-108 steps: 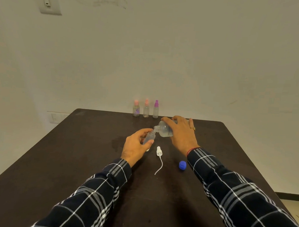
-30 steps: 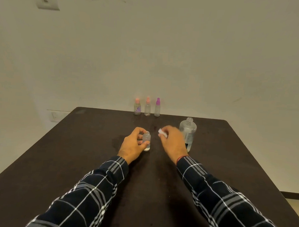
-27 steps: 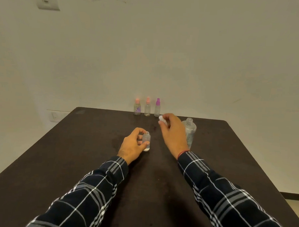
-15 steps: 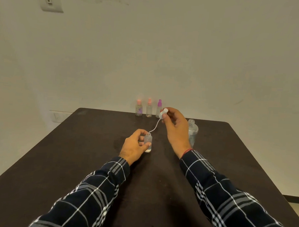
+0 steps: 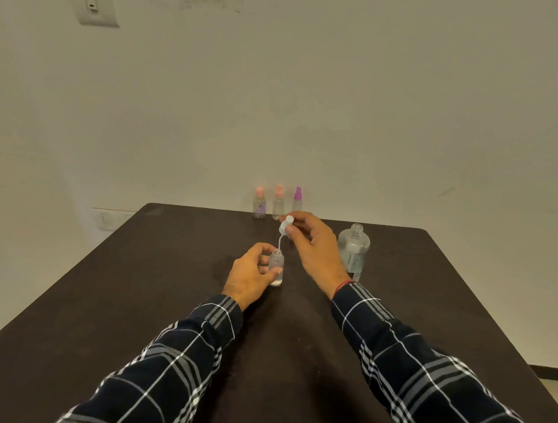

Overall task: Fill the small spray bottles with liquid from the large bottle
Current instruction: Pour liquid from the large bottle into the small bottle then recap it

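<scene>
Head view: at centre frame the left hand (image 5: 249, 274) grips the small bottle (image 5: 276, 268), fingers and thumb curled round its body as it stands upright on the table (image 5: 139, 301). Just above it, the right hand (image 5: 314, 245) pinches the pump (image 5: 286, 226) between thumb and fingertips. The tube (image 5: 280, 243) hangs down with its tip at the bottle's open mouth. The large bottle (image 5: 354, 246) stands upright and uncapped, right of centre, just behind the right wrist.

Pouring into this small bottle seems done, with a pale layer low inside it. What is left is to seat the pump and screw it down. Three capped bottles (image 5: 278, 203) stand in a row at the table's far edge, upper centre. Their fill levels are too small to read, so I cannot tell whether they are done.

The small bottle is clear plastic, a cylinder with a narrow neck. The pump is white, its tube thin and slightly bowed. The large bottle is clear, round-shouldered, with a threaded neck and a label. The far caps are two pink and one purple. The table is dark and matt.
</scene>
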### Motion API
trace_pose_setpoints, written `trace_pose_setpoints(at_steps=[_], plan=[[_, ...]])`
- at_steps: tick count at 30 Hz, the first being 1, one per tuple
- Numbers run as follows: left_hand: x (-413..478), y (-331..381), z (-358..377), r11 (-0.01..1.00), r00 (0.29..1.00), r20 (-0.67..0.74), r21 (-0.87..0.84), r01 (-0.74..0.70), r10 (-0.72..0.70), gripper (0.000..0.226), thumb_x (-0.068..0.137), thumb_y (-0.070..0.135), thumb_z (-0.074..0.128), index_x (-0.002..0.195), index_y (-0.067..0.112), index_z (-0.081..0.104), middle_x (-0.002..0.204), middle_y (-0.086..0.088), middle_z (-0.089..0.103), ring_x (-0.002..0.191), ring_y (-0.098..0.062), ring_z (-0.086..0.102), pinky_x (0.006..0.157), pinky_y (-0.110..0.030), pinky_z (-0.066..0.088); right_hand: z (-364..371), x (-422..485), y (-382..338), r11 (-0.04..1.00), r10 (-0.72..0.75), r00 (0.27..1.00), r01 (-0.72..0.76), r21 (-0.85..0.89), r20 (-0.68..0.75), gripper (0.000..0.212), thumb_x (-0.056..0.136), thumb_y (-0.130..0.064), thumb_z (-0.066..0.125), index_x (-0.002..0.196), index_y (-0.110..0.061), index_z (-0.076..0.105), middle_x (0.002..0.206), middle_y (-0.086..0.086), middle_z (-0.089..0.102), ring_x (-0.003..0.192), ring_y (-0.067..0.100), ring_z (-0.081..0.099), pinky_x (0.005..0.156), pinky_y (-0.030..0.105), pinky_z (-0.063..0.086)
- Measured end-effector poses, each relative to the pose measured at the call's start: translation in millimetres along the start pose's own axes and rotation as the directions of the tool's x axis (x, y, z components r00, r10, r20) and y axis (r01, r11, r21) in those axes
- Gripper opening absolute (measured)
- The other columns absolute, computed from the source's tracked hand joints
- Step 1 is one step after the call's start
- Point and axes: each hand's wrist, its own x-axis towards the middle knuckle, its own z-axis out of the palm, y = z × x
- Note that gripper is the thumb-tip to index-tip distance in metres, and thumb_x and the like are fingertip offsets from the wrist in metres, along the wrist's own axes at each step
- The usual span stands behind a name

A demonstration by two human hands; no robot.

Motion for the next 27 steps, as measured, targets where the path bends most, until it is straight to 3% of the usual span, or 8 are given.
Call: trace_pose_setpoints(at_steps=[8,13,17,24,27], plan=[[1,-3,0,1.000,1.000,0.004,0.015,-0.019,0.019,0.036,0.090,0.017,0.075,0.116,0.033,0.057,0.105,0.010,0.069,0.094,-0.005,0.070,0.083,-0.020,0.056,6,-1,15,0.982,0.153,0.987,-0.147,-0.115,0.041,0.020,0.096,-0.022,0.062,0.115,-0.024,0.064,0.107,-0.007,0.071,0.100,0.004,0.066,0.093,0.031,0.055],[1,-2,-1,1.000,1.000,0.009,0.003,-0.018,0.018,0.039,0.090,0.017,0.075,0.117,0.036,0.054,0.108,0.009,0.069,0.097,-0.006,0.069,0.079,-0.016,0.052,10,6,16,0.945,0.223,0.965,-0.179,-0.274,0.140,0.022,0.095,-0.023,0.063,0.117,-0.023,0.065,0.113,-0.004,0.068,0.103,0.009,0.063,0.086,0.019,0.050],[2,-4,-1,1.000,1.000,0.005,-0.002,-0.018,0.018,0.040,0.089,0.018,0.076,0.116,0.037,0.055,0.108,0.009,0.070,0.097,-0.006,0.069,0.080,-0.017,0.053,13,6,14,0.933,0.246,0.957,-0.190,-0.307,0.157,0.021,0.094,-0.022,0.065,0.115,-0.023,0.064,0.105,-0.008,0.065,0.098,0.007,0.061,0.074,0.011,0.042],[1,-4,1,0.999,1.000,-0.011,0.038,0.004,-0.003,0.035,0.088,0.020,0.077,0.117,0.028,0.058,0.106,0.011,0.067,0.094,-0.002,0.066,0.073,-0.009,0.047,16,14,3,0.856,0.229,0.946,-0.084,-0.510,0.229,0.020,0.094,-0.022,0.064,0.114,-0.024,0.067,0.107,-0.002,0.066,0.100,0.014,0.061,0.089,0.028,0.050],[3,-4,0,0.997,1.000,-0.011,0.071,0.008,-0.007,0.031,0.088,0.021,0.078,0.112,0.027,0.060,0.104,0.009,0.068,0.093,-0.004,0.066,0.076,-0.012,0.050,17,23,-3,0.771,0.228,0.951,-0.045,-0.635,0.210,0.011,0.090,-0.032,0.068,0.098,-0.024,0.066,0.094,-0.003,0.064,0.090,0.016,0.062,0.077,0.027,0.047]])
